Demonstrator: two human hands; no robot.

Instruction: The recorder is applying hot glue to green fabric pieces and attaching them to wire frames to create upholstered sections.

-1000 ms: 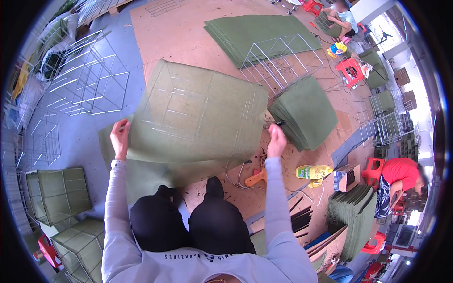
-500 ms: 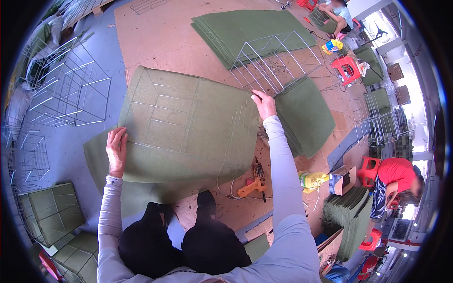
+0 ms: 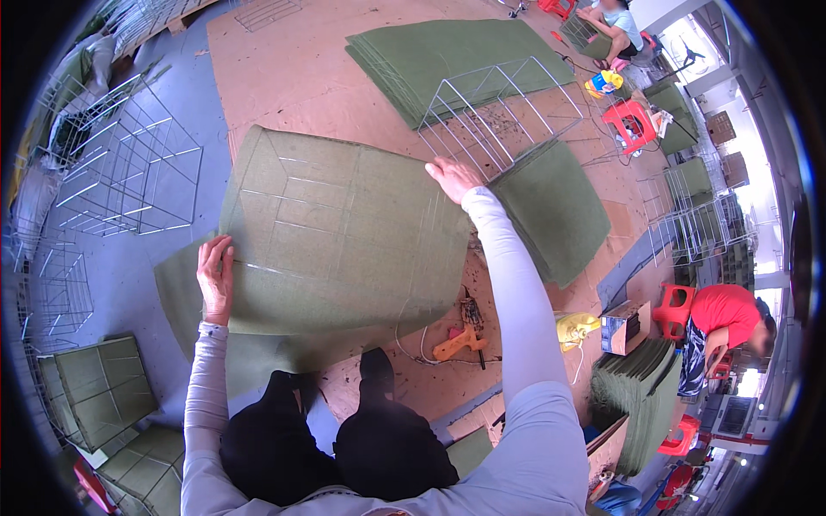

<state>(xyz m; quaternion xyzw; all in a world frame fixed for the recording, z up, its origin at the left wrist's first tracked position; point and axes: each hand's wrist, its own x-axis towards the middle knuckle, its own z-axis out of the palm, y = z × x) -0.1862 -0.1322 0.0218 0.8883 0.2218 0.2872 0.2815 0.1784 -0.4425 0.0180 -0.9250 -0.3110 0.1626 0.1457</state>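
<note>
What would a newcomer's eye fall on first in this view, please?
Most likely the large green sheet in the middle, with the left hand at its left edge and the right hand at its upper right corner. Next, perhaps, the orange-handled tool on the floor just below the sheet's lower right, and the person in a red shirt at the far right.

Light grey top [image 3: 538,447]; creased, pale grey wrist-length sleeves [image 3: 516,297]; black trousers [image 3: 391,451]; black footwear [image 3: 376,370]; left hand [image 3: 216,277] and right hand [image 3: 454,179] bare.
</note>
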